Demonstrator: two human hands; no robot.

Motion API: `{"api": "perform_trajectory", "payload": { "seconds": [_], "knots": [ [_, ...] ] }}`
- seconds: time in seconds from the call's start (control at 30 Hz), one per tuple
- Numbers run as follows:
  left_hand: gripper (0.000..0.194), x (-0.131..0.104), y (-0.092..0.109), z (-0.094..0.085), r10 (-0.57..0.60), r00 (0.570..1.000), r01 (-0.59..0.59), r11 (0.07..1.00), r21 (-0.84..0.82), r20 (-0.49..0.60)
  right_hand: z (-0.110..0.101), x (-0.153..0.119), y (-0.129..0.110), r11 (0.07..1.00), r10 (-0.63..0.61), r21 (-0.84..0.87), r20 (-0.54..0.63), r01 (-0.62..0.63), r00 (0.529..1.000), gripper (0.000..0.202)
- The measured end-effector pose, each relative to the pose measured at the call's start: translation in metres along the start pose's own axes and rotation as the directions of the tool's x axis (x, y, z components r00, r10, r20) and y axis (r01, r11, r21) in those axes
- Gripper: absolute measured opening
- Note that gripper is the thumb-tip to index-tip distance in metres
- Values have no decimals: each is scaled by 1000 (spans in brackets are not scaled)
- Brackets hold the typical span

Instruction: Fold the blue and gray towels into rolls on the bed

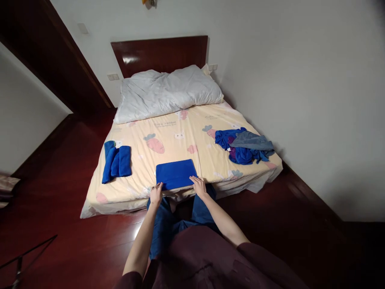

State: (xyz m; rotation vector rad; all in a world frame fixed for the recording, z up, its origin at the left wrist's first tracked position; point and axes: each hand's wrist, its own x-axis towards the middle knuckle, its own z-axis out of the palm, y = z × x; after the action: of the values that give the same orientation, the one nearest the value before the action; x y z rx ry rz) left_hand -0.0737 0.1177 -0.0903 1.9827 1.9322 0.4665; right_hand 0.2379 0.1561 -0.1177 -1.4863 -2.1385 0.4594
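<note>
A blue cloth lies flat as a neat rectangle near the front edge of the bed. My left hand is at its near left corner, fingers pressed together on the edge. At the near right corner rests my right hand, its fingers stretched out over the cloth. Several rolled blue cloths lie side by side at the bed's left. On the right is a loose, crumpled pile of blue, grey-blue and purple cloths.
The bed has a patterned yellow sheet. A pale grey quilt lies across its far end, before a dark wooden headboard. A wall runs along the right. A thin black stand is on the floor at lower left.
</note>
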Motion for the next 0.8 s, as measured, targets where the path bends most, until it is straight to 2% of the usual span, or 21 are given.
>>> {"api": "perform_trajectory", "payload": {
  "seconds": [0.07, 0.13, 0.27, 0.4, 0.6, 0.8],
  "knots": [
    [60, 6, -9, -4, -63, 998, 58, 982, -182, -20, -7, 7, 5, 998, -3, 67, 10, 2, 1000, 66],
    [57, 10, -19, -7, -81, 996, 69, 943, -325, -25, -13, 15, 10, 989, 7, 145, 20, -9, 1000, 65],
    [55, 14, -33, -8, -60, 998, 43, 905, -424, -28, -14, 26, 19, 928, 139, 350, -11, -127, 990, 56],
    [57, 18, -35, -2, -89, 996, 60, 857, -511, -33, -4, 30, 22, 843, 244, 504, -44, -190, 969, 59],
    [56, 24, -39, 4, -154, 987, 95, 778, -622, -41, -2, 32, 28, 827, 244, 526, -16, -200, 970, 63],
    [50, 25, -41, 5, -150, 987, 85, 769, -633, -50, -13, 34, 35, 896, 184, 409, 7, -170, 983, 48]
  ]
}}
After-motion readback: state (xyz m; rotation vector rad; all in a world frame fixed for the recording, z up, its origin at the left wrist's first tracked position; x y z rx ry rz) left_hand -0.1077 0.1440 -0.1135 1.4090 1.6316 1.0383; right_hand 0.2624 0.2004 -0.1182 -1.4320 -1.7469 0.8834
